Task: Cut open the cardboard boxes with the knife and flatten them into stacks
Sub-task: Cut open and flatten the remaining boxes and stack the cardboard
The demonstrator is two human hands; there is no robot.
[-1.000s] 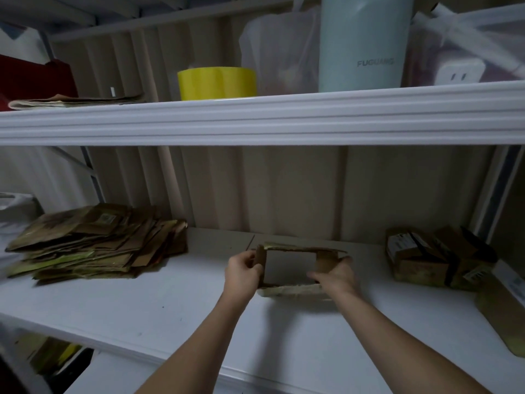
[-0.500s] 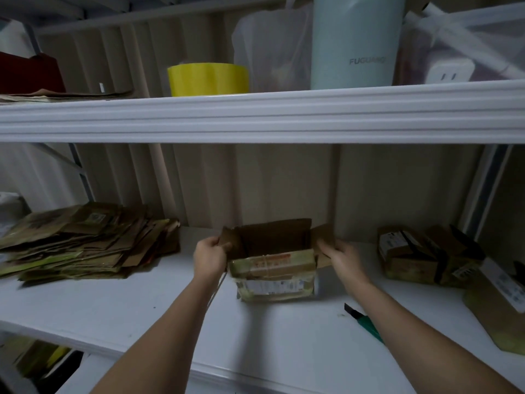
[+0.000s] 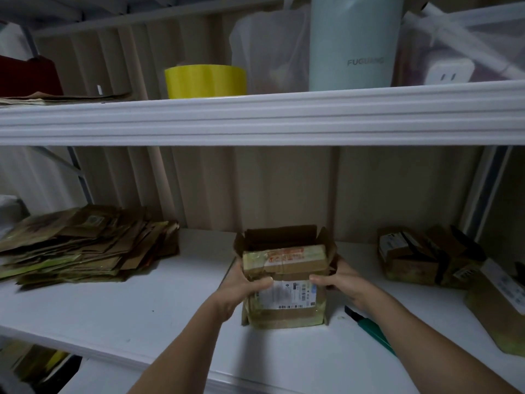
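A small cardboard box (image 3: 284,280) stands upright in the middle of the white shelf (image 3: 142,314), its top flaps open and a white shipping label on its front. My left hand (image 3: 241,285) grips its left side, thumb on the front face. My right hand (image 3: 338,280) grips its right side, thumb on the front too. The green-handled knife (image 3: 369,327) lies on the shelf just right of the box, partly under my right forearm. A stack of flattened cardboard (image 3: 85,245) sits at the left.
Several taped boxes (image 3: 420,257) crowd the shelf's right end, one more (image 3: 500,302) at the far right edge. The upper shelf (image 3: 255,118) overhangs close above, holding a yellow tape roll (image 3: 204,81), a pale bottle (image 3: 352,44) and bags.
The box has been turned upright from lying with its opening toward me and set on the shelf. Both hands slid from its flaps down to its sides. The knife has come into view.
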